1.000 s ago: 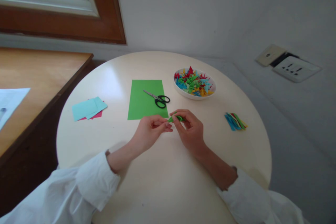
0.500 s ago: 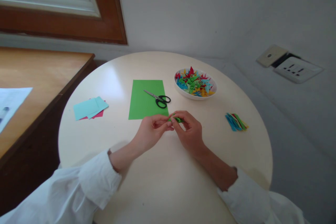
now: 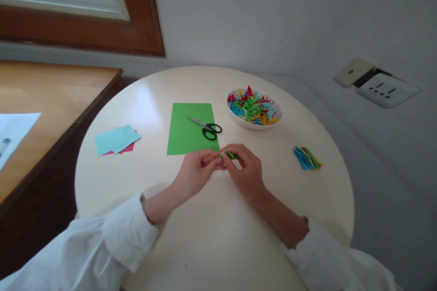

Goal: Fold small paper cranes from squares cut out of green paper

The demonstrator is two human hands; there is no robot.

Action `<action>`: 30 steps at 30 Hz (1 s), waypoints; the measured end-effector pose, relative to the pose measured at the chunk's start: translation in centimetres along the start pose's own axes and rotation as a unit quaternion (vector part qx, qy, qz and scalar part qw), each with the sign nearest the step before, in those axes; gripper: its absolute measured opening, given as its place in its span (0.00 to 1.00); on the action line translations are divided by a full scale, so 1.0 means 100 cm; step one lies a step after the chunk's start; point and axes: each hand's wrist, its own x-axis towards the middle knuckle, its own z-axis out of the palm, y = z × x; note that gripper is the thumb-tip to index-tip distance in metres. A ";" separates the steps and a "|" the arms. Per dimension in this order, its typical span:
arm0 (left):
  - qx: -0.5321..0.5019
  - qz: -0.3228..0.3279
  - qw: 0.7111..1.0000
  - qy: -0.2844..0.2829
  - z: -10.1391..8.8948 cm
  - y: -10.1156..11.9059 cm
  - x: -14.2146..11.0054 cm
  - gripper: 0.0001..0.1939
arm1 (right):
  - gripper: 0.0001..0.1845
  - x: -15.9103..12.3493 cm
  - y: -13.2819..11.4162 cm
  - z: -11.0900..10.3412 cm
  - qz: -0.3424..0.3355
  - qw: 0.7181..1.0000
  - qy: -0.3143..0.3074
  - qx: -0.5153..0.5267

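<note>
A small folded piece of green paper [image 3: 231, 155] is pinched between my two hands, above the middle of the table. My left hand [image 3: 197, 168] grips its left end with thumb and fingers. On the other side, the thumb and fingers of my right hand [image 3: 246, 170] close around it, hiding part of its shape. Just beyond the hands lies a flat green sheet [image 3: 184, 129]. Black-handled scissors [image 3: 205, 127] rest on the sheet, blades pointing to the back left, their handles partly over its right edge.
On the round white table [image 3: 218, 245], a white bowl [image 3: 251, 124] of colourful folded paper figures stands at the back right. Light blue paper pieces [image 3: 114, 140] overlap red ones at left. Several coloured paper strips [image 3: 307, 158] lie at right. A wooden desk [image 3: 68, 91] adjoins on the left.
Both hands stay in almost the same place, still pinching the folded green paper. The view has shifted very slightly; nothing on the table has moved.
</note>
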 end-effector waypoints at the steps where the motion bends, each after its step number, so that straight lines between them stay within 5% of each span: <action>1: 0.000 0.000 1.000 0.000 0.000 0.000 0.000 0.13 | 0.03 0.000 0.000 0.000 0.001 1.000 -0.001 -0.003; 19: -0.044 -0.032 0.998 -0.009 0.000 -0.001 0.003 0.21 | 0.03 0.003 0.004 0.001 -0.020 1.000 -0.021 0.000; 24: -0.001 0.031 0.999 0.036 -0.004 -0.003 0.004 0.21 | 0.10 0.006 0.007 -0.001 -0.049 0.997 0.025 -0.048; 30: 0.110 0.127 0.985 0.039 -0.005 -0.004 -0.001 0.15 | 0.07 0.006 0.004 -0.004 -0.056 0.998 0.024 -0.032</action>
